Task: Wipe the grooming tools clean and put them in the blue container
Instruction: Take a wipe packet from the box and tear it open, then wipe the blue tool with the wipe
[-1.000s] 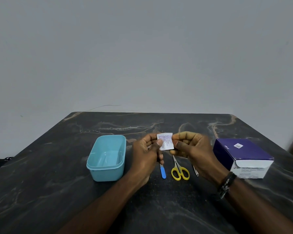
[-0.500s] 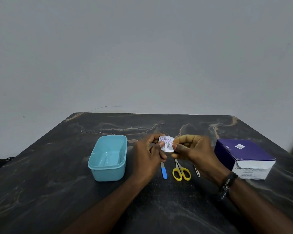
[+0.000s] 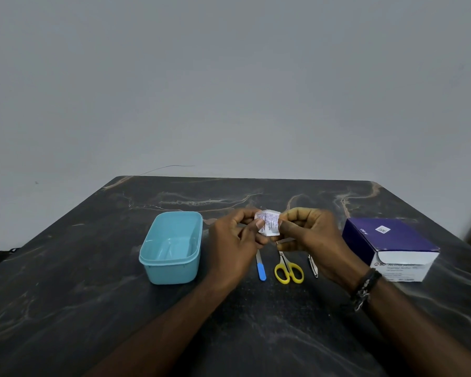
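A small white wipe packet [image 3: 269, 223] with printed text is held above the table, pinched on its left edge by my left hand [image 3: 234, 240] and on its right edge by my right hand [image 3: 307, 235]. Under my hands three tools lie side by side on the table: a nail file with a blue handle [image 3: 261, 269], yellow-handled scissors [image 3: 288, 270] and a metal nail clipper [image 3: 312, 265]. Their far ends are hidden by my hands. The light blue container [image 3: 172, 247] stands open and empty to the left of my left hand.
A purple and white box of swabs [image 3: 392, 247] stands at the right on the dark marbled table [image 3: 93, 308]. A plain grey wall rises behind the table's far edge.
The packet has gone from flat to crumpled and bent between my fingers. Both hands have drawn closer together around it and stayed above the tools.
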Motion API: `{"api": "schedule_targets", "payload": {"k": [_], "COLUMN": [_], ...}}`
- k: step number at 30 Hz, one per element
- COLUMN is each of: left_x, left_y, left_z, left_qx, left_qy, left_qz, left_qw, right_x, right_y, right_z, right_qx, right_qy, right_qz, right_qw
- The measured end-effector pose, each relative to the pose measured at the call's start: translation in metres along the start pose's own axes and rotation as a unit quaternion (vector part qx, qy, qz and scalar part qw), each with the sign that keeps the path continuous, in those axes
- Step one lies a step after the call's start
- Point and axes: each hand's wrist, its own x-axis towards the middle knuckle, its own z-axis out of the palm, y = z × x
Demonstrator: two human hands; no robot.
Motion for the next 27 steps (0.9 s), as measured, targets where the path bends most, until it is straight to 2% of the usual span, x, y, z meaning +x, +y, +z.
{"api": "schedule_targets", "payload": {"k": [4,9,12,14,17,21,24,27], "left_x": [0.002,0.004,0.005,0.004,0.003,0.001,0.000,0.001], "left_y": [-0.004,-0.003,-0.001,0.001,0.003,0.006,0.008,0.010], "left_z": [-0.001,0.000,0.001,0.002,0.003,0.003,0.003,0.002], "left_qx": [0.001,-0.054,-0.073,-0.073,-0.060,-0.051,-0.020,0.027], "left_qy": [0.022,0.051,0.059,0.057,0.046,0.017,0.028,0.072], "left_qz": [-0.031,-0.076,-0.090,-0.090,-0.081,-0.067,-0.063,-0.061], "left_qw": [0.999,0.994,0.992,0.992,0.994,0.996,0.997,0.995], "right_x": [0.000,0.001,0.002,0.002,0.000,-0.001,0.000,0.007], "right_y": [-0.002,-0.006,-0.004,-0.003,-0.004,-0.002,-0.002,-0.011], "right_z": [0.002,-0.004,-0.005,-0.005,-0.003,0.003,0.003,-0.009], "right_qx": [0.005,0.034,-0.037,-0.075,-0.093,-0.165,-0.174,-0.192], "right_qy": [0.050,0.111,0.132,0.127,0.064,0.036,0.054,0.124], "right_qz": [-0.016,-0.064,-0.073,-0.056,-0.032,-0.048,-0.032,-0.017], "right_qw": [0.999,0.991,0.988,0.987,0.993,0.984,0.983,0.973]}}
